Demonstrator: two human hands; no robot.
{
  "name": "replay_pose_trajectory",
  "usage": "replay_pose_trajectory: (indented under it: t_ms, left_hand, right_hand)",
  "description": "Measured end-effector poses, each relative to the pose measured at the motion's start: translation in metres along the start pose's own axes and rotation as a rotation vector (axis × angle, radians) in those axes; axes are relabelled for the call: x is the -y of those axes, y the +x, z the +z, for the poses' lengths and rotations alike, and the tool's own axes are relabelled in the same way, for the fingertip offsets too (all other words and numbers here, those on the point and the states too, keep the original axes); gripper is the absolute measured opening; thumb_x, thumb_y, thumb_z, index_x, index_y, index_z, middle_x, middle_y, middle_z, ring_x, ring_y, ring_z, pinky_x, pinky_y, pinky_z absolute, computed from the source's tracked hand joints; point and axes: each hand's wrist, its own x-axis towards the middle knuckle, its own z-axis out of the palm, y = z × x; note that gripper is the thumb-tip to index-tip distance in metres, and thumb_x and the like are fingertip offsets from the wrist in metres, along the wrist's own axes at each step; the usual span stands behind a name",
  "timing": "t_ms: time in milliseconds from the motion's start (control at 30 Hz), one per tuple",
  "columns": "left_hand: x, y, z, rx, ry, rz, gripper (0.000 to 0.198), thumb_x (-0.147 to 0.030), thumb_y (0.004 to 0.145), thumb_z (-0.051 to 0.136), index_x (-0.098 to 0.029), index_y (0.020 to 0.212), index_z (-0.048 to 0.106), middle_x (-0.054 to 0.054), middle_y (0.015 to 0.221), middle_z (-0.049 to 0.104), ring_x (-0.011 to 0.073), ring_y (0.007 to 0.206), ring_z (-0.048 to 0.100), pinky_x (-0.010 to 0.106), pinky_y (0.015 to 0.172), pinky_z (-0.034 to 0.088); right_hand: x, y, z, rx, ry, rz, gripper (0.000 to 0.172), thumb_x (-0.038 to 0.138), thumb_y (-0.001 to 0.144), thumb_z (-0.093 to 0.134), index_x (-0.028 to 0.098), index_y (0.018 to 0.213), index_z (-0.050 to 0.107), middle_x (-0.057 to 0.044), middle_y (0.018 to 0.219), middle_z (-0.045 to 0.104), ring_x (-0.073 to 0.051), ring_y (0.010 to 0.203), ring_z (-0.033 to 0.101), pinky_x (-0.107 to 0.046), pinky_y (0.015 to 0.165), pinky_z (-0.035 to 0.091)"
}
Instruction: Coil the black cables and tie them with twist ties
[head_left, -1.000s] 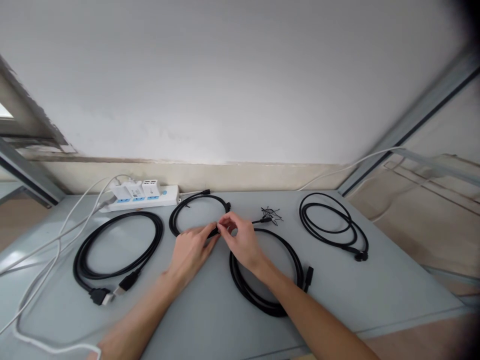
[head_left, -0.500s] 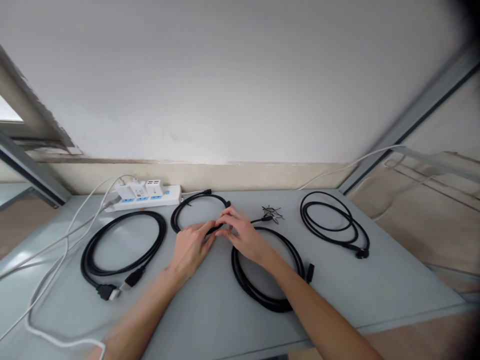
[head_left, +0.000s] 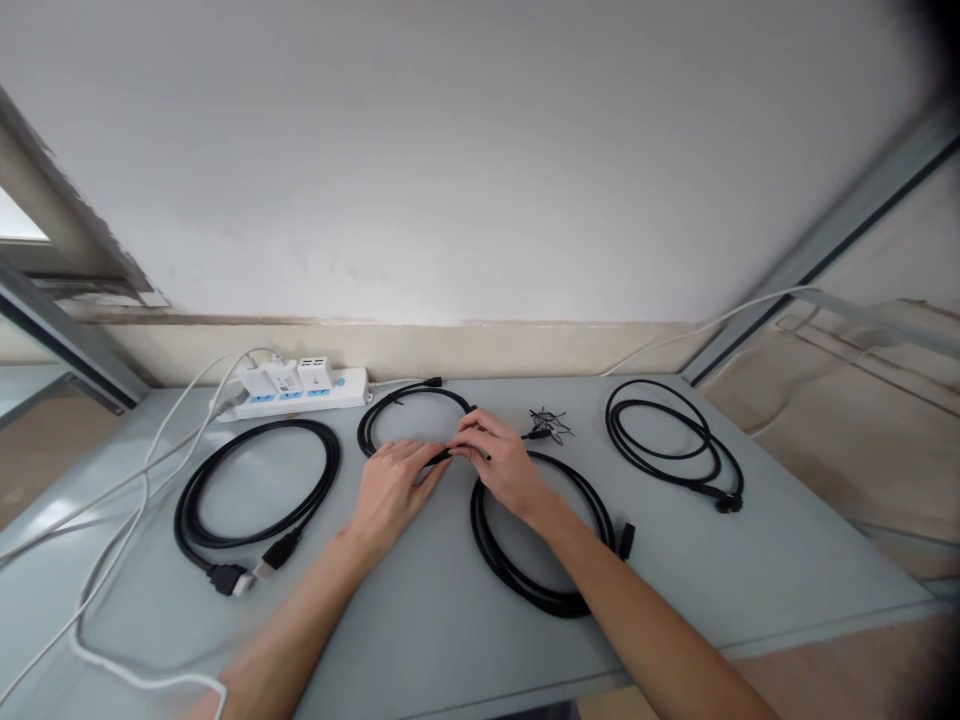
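Black coils (head_left: 332, 463) flank the hands (head_left: 391, 483) near a power strip (head_left: 352, 389).

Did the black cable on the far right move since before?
No, the far-right black cable kept its place beside the metal post; neither nearer nor farther.

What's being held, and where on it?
The back-middle black cable coil, by its near side: the left hand grips it there. The right hand works right beside that grip; whether its fingertips pinch anything is hidden.
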Motion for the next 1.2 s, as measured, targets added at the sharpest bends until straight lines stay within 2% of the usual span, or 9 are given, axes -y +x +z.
replay_pose_trajectory:
  t_ms: [267, 367, 500, 633, 800, 867, 967, 1033, 1200]
  left_hand:
    - [0.002, -0.001, 0.004, 0.0, -0.011, 0.033, 0.033, -0.044, 0.108, 0.049, -0.026, 0.11, 0.077, 0.003, 0.085, 0.073, 0.0198, 0.081, 0.063, 0.033, 0.075, 0.04]
    - [0.002, 0.001, 0.004, 0.018, -0.038, 0.018, 0.031, -0.043, 0.107, 0.052, -0.025, 0.104, 0.077, 0.002, 0.081, 0.072, 0.0195, 0.078, 0.062, 0.034, 0.074, 0.039]
    - [-0.001, 0.002, 0.002, 0.019, -0.058, -0.019, 0.026, -0.039, 0.106, 0.055, -0.024, 0.104, 0.077, 0.002, 0.081, 0.072, 0.0189, 0.077, 0.062, 0.034, 0.073, 0.037]
    - [-0.007, 0.002, 0.001, 0.038, -0.069, -0.026, 0.022, -0.034, 0.105, 0.057, -0.024, 0.102, 0.076, 0.001, 0.082, 0.071, 0.018, 0.077, 0.06, 0.034, 0.072, 0.035]
    - [-0.007, 0.002, 0.005, 0.08, -0.07, 0.02, 0.026, -0.029, 0.103, 0.059, -0.02, 0.082, 0.071, 0.002, 0.078, 0.068, 0.0187, 0.079, 0.059, 0.034, 0.073, 0.033]
    - [-0.004, 0.003, 0.006, 0.093, -0.08, 0.035, 0.027, -0.03, 0.103, 0.06, -0.02, 0.081, 0.071, 0.002, 0.078, 0.067, 0.0188, 0.079, 0.059, 0.034, 0.074, 0.033]
    - [-0.001, 0.003, 0.005, 0.077, -0.117, 0.034, 0.026, -0.035, 0.105, 0.057, -0.021, 0.092, 0.075, 0.002, 0.079, 0.067, 0.0184, 0.079, 0.059, 0.034, 0.074, 0.033]
    - [-0.001, 0.003, 0.003, 0.045, -0.14, 0.034, 0.027, -0.037, 0.106, 0.054, -0.022, 0.099, 0.076, 0.002, 0.08, 0.067, 0.0185, 0.08, 0.059, 0.034, 0.074, 0.032]
    - [0.002, 0.005, -0.001, 0.04, -0.14, 0.028, 0.033, -0.04, 0.109, 0.048, -0.022, 0.104, 0.076, 0.003, 0.081, 0.068, 0.0194, 0.081, 0.059, 0.034, 0.074, 0.032]
  right_hand:
    - [0.008, 0.0, -0.003, 0.089, -0.229, -0.046, 0.021, 0.027, 0.106, 0.056, 0.022, 0.093, 0.072, -0.007, 0.091, 0.064, -0.023, 0.092, 0.059, -0.037, 0.086, 0.052]
    - [0.006, 0.0, -0.001, 0.046, -0.151, -0.034, 0.018, 0.027, 0.105, 0.059, 0.021, 0.094, 0.071, -0.006, 0.089, 0.065, -0.021, 0.089, 0.062, -0.034, 0.082, 0.054]
    - [0.007, -0.001, 0.001, -0.015, -0.045, 0.005, 0.014, 0.032, 0.104, 0.061, 0.022, 0.11, 0.07, -0.004, 0.09, 0.066, -0.019, 0.084, 0.064, -0.032, 0.079, 0.056]
    - [0.014, -0.002, -0.001, -0.016, -0.109, -0.102, 0.016, 0.027, 0.107, 0.055, 0.022, 0.113, 0.069, -0.005, 0.086, 0.067, -0.02, 0.084, 0.061, -0.034, 0.079, 0.055]
    - [0.021, -0.002, 0.003, 0.065, -0.212, -0.184, 0.023, 0.022, 0.108, 0.05, 0.02, 0.1, 0.072, -0.005, 0.08, 0.064, -0.021, 0.082, 0.055, -0.036, 0.081, 0.052]
    - [0.02, -0.002, 0.005, 0.065, -0.206, -0.142, 0.024, 0.025, 0.108, 0.052, 0.021, 0.097, 0.073, -0.006, 0.084, 0.063, -0.021, 0.087, 0.055, -0.037, 0.085, 0.052]
    - [0.017, 0.001, 0.003, 0.022, -0.132, -0.023, 0.023, 0.03, 0.107, 0.054, 0.022, 0.1, 0.075, -0.01, 0.106, 0.066, -0.024, 0.103, 0.056, -0.041, 0.094, 0.052]
    - [0.014, 0.004, -0.002, 0.06, -0.024, 0.025, 0.026, 0.03, 0.108, 0.05, 0.022, 0.106, 0.075, -0.01, 0.115, 0.066, -0.023, 0.11, 0.058, -0.041, 0.099, 0.051]
    - [0.009, 0.009, -0.013, 0.171, 0.162, 0.037, 0.027, 0.027, 0.109, 0.048, 0.021, 0.111, 0.074, -0.008, 0.104, 0.071, -0.021, 0.102, 0.065, -0.039, 0.096, 0.053]
